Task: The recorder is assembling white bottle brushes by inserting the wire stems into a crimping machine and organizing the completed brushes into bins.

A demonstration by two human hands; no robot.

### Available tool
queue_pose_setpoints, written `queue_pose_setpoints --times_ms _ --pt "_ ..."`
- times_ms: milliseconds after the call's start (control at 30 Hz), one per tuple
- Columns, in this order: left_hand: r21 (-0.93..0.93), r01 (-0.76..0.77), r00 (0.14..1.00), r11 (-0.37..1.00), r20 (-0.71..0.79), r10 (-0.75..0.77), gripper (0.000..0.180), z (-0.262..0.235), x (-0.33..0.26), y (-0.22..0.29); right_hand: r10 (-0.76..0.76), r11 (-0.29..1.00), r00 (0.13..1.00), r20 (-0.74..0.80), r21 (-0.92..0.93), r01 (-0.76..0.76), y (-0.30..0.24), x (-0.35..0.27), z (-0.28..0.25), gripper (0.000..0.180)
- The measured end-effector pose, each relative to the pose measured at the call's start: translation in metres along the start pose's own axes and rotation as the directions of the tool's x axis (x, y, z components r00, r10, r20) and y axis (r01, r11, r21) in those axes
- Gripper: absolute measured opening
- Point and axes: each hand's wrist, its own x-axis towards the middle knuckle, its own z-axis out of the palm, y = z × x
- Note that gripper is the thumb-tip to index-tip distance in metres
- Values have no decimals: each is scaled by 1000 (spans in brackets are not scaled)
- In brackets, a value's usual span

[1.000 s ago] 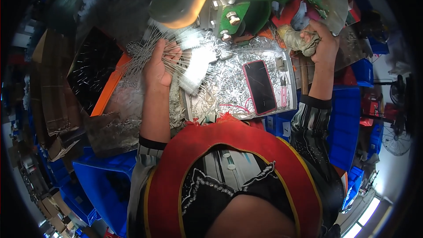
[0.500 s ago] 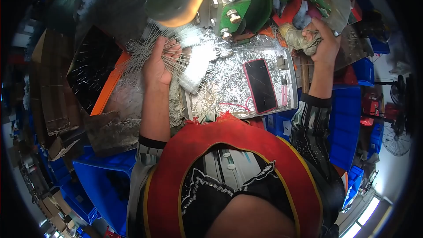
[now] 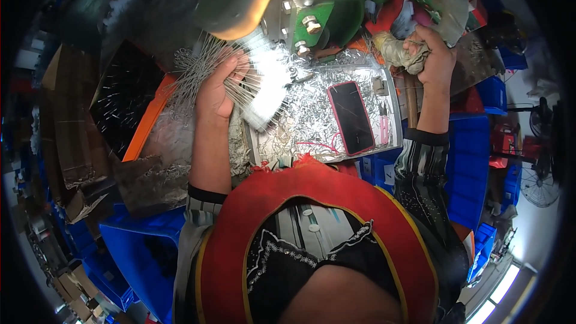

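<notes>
My left hand (image 3: 215,96) is closed round a fanned bundle of thin metal wires (image 3: 189,78), some with small looped ends, under a bright lamp (image 3: 243,6). The wires stick out to both sides of the fingers, and glare washes out those on the right. At the far right, my right hand (image 3: 440,63) grips a crumpled, dirty pale cloth (image 3: 399,53). That cloth lies beside a green machine (image 3: 315,24) with large bolts, and close to a heap of red and clear plastic wrapping (image 3: 453,0).
A metal tray (image 3: 397,105) scattered with shiny scraps holds a pink-edged phone (image 3: 352,119) and a small pink-handled tool (image 3: 384,126). On the left is a black bin with an orange edge (image 3: 144,117). Blue bins (image 3: 468,168) stand around my body, and cardboard (image 3: 69,126) stands far left.
The view has shifted slightly. My right hand still grips the cloth and my left still holds the wires, with hardly any visible movement of either.
</notes>
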Motion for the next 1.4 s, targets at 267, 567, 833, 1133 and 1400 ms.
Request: queue_pose_setpoints --times_ms 267,567,833,1133,1400 --pt "-1 -13 997 1000 -81 12 34 4 4 0 -213 957 968 133 -174 234 18 7 -14 5" --pt "3 -35 996 999 -82 35 35 6 4 -1 -305 949 950 65 106 297 33 -5 -1 9" --pt "72 -25 999 997 -41 28 33 10 4 1 -96 993 991 92 78 89 32 1 -12 9" --pt "54 -64 990 996 -121 70 36 17 4 0 -48 994 999 17 -98 50 -5 0 3 12" --pt "43 -49 989 998 -139 55 32 15 8 -2 -103 995 992 71 12 103 16 0 -3 7"
